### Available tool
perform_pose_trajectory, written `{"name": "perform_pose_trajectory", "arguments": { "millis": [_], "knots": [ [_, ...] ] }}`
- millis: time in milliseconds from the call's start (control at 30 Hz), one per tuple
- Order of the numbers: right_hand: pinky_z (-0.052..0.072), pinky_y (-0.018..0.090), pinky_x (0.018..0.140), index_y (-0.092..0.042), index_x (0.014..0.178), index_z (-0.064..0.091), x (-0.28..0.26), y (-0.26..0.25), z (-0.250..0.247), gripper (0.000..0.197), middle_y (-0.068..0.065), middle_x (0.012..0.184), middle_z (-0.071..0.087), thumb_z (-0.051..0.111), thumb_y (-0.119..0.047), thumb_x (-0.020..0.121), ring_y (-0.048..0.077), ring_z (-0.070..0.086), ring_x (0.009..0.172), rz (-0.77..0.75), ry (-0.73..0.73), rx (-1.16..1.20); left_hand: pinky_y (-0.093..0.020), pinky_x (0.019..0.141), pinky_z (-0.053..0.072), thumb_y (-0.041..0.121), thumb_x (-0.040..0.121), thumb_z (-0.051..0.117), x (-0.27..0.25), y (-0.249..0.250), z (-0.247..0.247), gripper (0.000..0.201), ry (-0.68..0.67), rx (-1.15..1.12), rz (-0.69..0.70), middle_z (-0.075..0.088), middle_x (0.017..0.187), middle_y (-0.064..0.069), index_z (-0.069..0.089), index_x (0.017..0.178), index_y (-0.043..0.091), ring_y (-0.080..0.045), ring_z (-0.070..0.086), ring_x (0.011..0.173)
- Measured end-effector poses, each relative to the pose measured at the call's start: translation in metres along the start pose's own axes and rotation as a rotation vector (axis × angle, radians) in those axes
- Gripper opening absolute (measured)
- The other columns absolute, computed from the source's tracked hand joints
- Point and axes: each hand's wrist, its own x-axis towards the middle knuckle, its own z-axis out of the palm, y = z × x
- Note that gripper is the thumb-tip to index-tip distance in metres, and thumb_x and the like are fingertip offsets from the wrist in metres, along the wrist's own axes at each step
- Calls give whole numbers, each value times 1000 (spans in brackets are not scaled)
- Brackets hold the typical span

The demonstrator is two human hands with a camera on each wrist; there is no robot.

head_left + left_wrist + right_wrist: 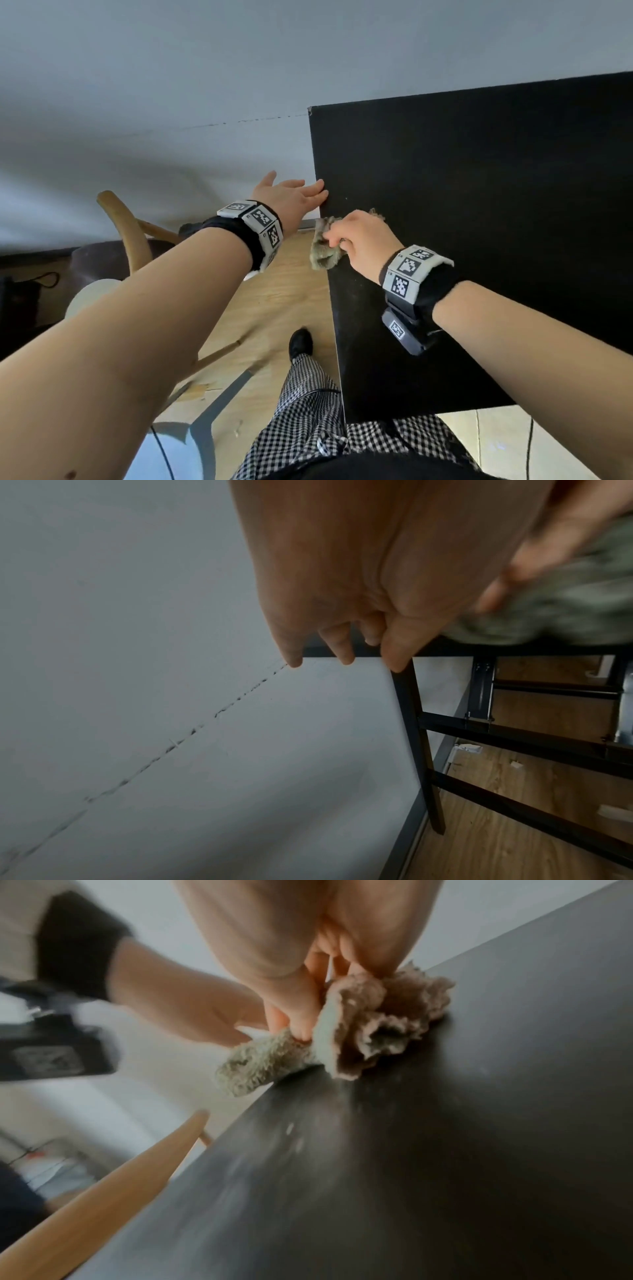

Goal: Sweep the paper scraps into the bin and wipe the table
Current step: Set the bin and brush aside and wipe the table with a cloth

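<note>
Wiping step judged in hand. A crumpled cloth (325, 245) is bunched in the curled fingers of the right hand (363, 240) at the left edge of the black tabletop (479, 240). The left hand (291, 202), fingers straight, is held against that edge, cupped as if to catch debris. No paper scraps or bin are seen. Next: the cloth drawn toward the palm.

A pale grey wall (171, 85) with a thin crack (164, 750) meets light wood-plank flooring (284, 308). A curved wooden chair (126, 233) stands near the wall.
</note>
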Motion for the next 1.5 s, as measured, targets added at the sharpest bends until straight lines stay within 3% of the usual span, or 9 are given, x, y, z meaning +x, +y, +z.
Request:
{"name": "perform_pose_trajectory", "arguments": {
  "millis": [233, 333, 433, 533, 700, 833, 933, 1167, 1500],
  "knots": [
    [46, 35, 95, -14, 98, 67, -78, -16, 27, 20, 4, 112, 55, 51, -5, 90, 18, 59, 101, 25, -167, 55, -50, 117, 3, 7, 95, 38, -9, 13, 5, 71, 77, 43, -3, -4, 160, 8, 0, 152, 24, -17, 5, 146],
    [43, 30, 98, -14, 96, 69, -83, -21, 26, 19, 1, 114, 59, 53, -5, 90, 16, 61, 101, 37, -217, 85, -50, 117, 0, 14, 97, 33, -21, 35, 20, 65, 147, 129, 137, -4, 160, 8, 0, 153, 23, -15, 2, 146],
    [44, 32, 96, -14, 99, 69, -59, -12, 13, 22, 7, 111, 62, 52, -5, 90, 23, 61, 100, 145, -52, 83, -47, 118, 0, 13, 97, 33, -37, 49, 35, 65, 146, 145, 226, -5, 160, 6, 0, 153, 21, -12, 1, 146],
    [44, 39, 97, -13, 101, 69, -44, -7, 6, 25, 11, 113, 62, 50, -3, 89, 28, 60, 103, 220, 123, 42, -45, 118, 2, 6, 94, 37, -43, 47, 40, 72, 122, 55, 196, -7, 160, 5, -3, 152, 19, -12, 0, 146],
    [43, 30, 99, -14, 105, 69, -94, -33, 40, 25, 4, 115, 56, 49, -7, 91, 18, 57, 106, 214, 49, 53, -47, 118, 3, 3, 93, 34, -39, 44, 41, 70, 96, 32, 198, -7, 159, 7, 1, 153, 21, -10, 1, 146],
    [50, 34, 90, -17, 108, 67, -143, -41, 71, 28, 0, 110, 53, 49, -7, 89, 14, 59, 96, 196, -40, 99, -47, 118, 2, 4, 92, 34, -39, 46, 47, 72, 111, 29, 184, -9, 159, 7, -2, 152, 22, -11, -1, 146],
    [48, 33, 94, -17, 104, 68, -144, -40, 66, 25, -1, 113, 55, 50, -7, 90, 14, 59, 99, 187, -72, 128, -47, 118, 1, 5, 93, 33, -43, 50, 45, 70, 128, 59, 187, -8, 160, 4, -2, 152, 19, -13, 0, 146],
    [47, 43, 93, -18, 101, 66, -92, -26, 44, 22, 8, 114, 57, 48, -8, 92, 26, 59, 100, 337, 213, 82, -44, 118, 1, 6, 93, 39, -59, 65, 59, 73, 132, 82, 240, -9, 160, 1, -1, 153, 17, -15, -2, 147],
    [50, 38, 91, -19, 100, 65, -156, -42, 77, 23, 1, 120, 53, 51, -6, 88, 18, 60, 103, 136, -83, 84, -45, 118, -1, 7, 94, 33, -65, 77, 52, 66, 149, 93, 211, -3, 160, 0, 4, 153, 16, -15, 1, 147]
  ]
}}
